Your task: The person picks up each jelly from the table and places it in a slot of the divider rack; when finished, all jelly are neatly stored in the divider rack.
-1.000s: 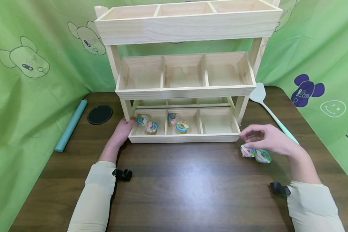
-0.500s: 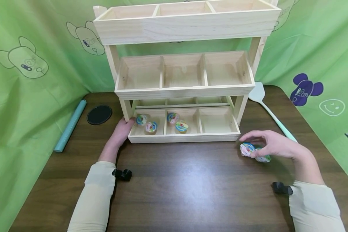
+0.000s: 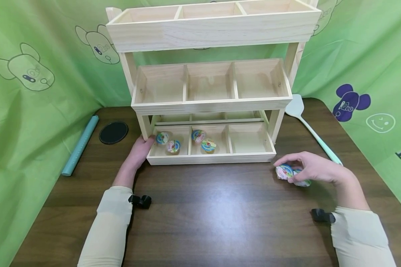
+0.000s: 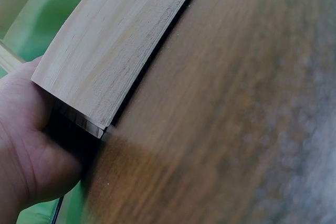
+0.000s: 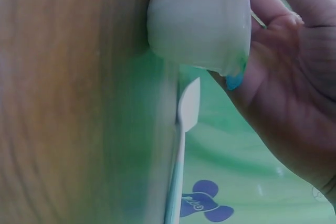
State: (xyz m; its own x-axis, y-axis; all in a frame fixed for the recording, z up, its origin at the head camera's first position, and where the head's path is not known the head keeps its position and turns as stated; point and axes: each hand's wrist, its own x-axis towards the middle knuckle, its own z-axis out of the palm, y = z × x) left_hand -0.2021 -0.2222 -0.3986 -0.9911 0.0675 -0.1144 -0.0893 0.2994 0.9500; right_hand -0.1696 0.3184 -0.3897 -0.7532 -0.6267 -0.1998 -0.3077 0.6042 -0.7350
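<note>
My left hand (image 3: pixel 141 150) grips the lower left end of the wooden shelf rack (image 3: pixel 210 159), its thumb by the leg; the fingers are hidden behind the wood in the left wrist view. To the right of the rack, my right hand (image 3: pixel 314 168) pinches a jelly cup (image 3: pixel 283 172) with a pink and blue lid between thumb and fingertips. A second jelly cup (image 3: pixel 303 178) lies under that hand, partly covered by the thumb; a pale cup (image 5: pixel 202 27) fills the right wrist view. Two jelly cups (image 3: pixel 173 147) sit in the bottom left compartment, two more (image 3: pixel 208 145) in the bottom middle one.
A white and mint fly swatter (image 3: pixel 312 128) lies behind the right hand. On the left of the table are a blue rolled tube (image 3: pixel 80 145) and a black round disc (image 3: pixel 113 132). Green printed cloth (image 3: pixel 30 122) hangs around the table.
My right hand has drawn slightly back from the rack's corner and come down over the cups, thumb and fingers now around the pink and blue one. The left hand keeps its place.
</note>
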